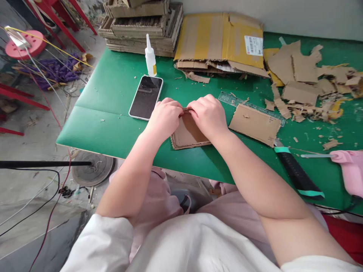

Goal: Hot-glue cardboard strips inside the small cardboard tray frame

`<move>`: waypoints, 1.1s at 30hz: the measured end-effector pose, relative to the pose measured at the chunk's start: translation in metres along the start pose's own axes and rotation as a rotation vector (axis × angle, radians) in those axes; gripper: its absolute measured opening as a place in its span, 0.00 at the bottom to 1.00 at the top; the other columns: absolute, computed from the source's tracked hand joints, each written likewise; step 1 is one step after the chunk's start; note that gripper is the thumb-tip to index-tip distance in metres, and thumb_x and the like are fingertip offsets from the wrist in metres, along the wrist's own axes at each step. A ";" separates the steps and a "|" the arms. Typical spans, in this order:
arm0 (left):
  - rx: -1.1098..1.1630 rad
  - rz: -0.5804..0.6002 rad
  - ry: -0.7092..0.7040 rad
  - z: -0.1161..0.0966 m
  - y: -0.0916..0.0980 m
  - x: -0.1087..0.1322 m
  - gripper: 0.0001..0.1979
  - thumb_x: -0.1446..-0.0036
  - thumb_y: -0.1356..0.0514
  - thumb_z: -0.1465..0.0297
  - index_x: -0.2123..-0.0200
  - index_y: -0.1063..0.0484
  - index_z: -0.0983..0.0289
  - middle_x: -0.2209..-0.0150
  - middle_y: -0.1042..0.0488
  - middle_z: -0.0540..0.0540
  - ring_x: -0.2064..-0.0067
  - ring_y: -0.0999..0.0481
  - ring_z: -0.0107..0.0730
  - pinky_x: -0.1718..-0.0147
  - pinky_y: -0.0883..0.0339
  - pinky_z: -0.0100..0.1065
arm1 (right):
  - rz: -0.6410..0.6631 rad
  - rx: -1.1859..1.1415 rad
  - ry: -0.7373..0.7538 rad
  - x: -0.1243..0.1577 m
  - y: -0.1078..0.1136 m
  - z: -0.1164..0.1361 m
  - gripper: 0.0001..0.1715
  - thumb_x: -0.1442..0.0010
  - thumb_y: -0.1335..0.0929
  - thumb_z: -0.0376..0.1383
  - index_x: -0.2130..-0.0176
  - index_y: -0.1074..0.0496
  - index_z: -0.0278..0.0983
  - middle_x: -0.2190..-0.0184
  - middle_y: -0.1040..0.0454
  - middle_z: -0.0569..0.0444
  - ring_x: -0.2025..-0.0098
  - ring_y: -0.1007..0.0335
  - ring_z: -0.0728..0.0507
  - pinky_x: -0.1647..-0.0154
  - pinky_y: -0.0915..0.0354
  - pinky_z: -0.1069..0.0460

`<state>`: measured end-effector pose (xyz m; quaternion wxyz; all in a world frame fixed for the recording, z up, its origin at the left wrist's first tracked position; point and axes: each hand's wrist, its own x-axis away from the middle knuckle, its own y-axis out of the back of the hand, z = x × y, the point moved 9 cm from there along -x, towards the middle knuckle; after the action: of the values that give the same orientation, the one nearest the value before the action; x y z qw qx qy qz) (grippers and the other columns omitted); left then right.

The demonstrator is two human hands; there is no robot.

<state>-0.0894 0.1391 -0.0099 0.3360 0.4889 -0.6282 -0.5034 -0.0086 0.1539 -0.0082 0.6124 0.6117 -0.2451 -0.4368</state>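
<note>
While the green table [107, 90] fills most of the space ahead, its far side carries a flattened cardboard box [204, 37] banded with yellow tape, and to the left of that a stack of cardboard trays [138, 32]. Torn scraps [307, 75] lie heaped at the right. Near the front edge, midway between the forearms, is a shallow cardboard tray [184, 133], its near rim toward the body. The left hand [167, 115] and right hand [208, 117] both pinch its far rim, side by side with a narrow gap between them. The step in hand seems to be pressing or shaping that rim; the next move calls, I judge, for even pressure from both thumbs so that the thin wall does not buckle. Both forearms reach forward and converge, backs of the hands up, wrists slightly arched, fingers curled over the card; most fingertips are hidden. Right of the tray lies a loose cardboard piece [255, 124], partly over a clear ruler [231, 99]. Beyond it, nearer the body, are a pink glue gun [350, 170] and a knife [297, 172]. Smaller still, a phone [146, 97] rests beside the left hand, with a glue bottle [150, 56] upright behind it.
</note>
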 end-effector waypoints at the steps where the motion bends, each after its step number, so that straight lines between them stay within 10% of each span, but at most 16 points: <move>1: -0.001 0.003 0.001 0.000 0.000 0.000 0.16 0.43 0.49 0.79 0.64 0.21 0.66 0.54 0.22 0.56 0.49 0.30 0.41 0.49 0.37 0.42 | -0.003 0.017 -0.005 0.000 0.001 0.000 0.15 0.38 0.39 0.29 0.61 0.24 0.34 0.65 0.25 0.46 0.57 0.35 0.38 0.62 0.40 0.46; 13: 0.006 0.001 0.011 0.000 0.003 0.000 0.16 0.45 0.48 0.81 0.66 0.21 0.65 0.55 0.23 0.55 0.49 0.30 0.45 0.49 0.36 0.46 | 0.060 0.115 0.105 -0.008 -0.009 0.010 0.14 0.38 0.39 0.29 0.64 0.24 0.34 0.64 0.25 0.46 0.57 0.35 0.39 0.58 0.45 0.45; 21: 0.101 -0.287 0.079 0.033 0.049 0.025 0.20 0.49 0.51 0.85 0.67 0.22 0.63 0.55 0.26 0.56 0.51 0.29 0.37 0.49 0.34 0.41 | -0.014 0.182 0.208 -0.006 -0.009 0.012 0.19 0.38 0.43 0.25 0.64 0.25 0.34 0.65 0.25 0.47 0.62 0.36 0.42 0.56 0.46 0.46; 33: -0.023 -0.113 -0.039 -0.001 0.013 0.014 0.15 0.41 0.49 0.77 0.65 0.21 0.62 0.50 0.27 0.58 0.46 0.34 0.45 0.48 0.37 0.47 | 0.091 0.181 0.190 -0.006 -0.012 0.013 0.17 0.37 0.42 0.27 0.59 0.26 0.32 0.62 0.26 0.45 0.60 0.34 0.40 0.64 0.46 0.48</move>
<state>-0.0966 0.1258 0.0019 0.3001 0.5099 -0.6002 -0.5382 -0.0248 0.1536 -0.0166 0.5943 0.6913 -0.2520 -0.3247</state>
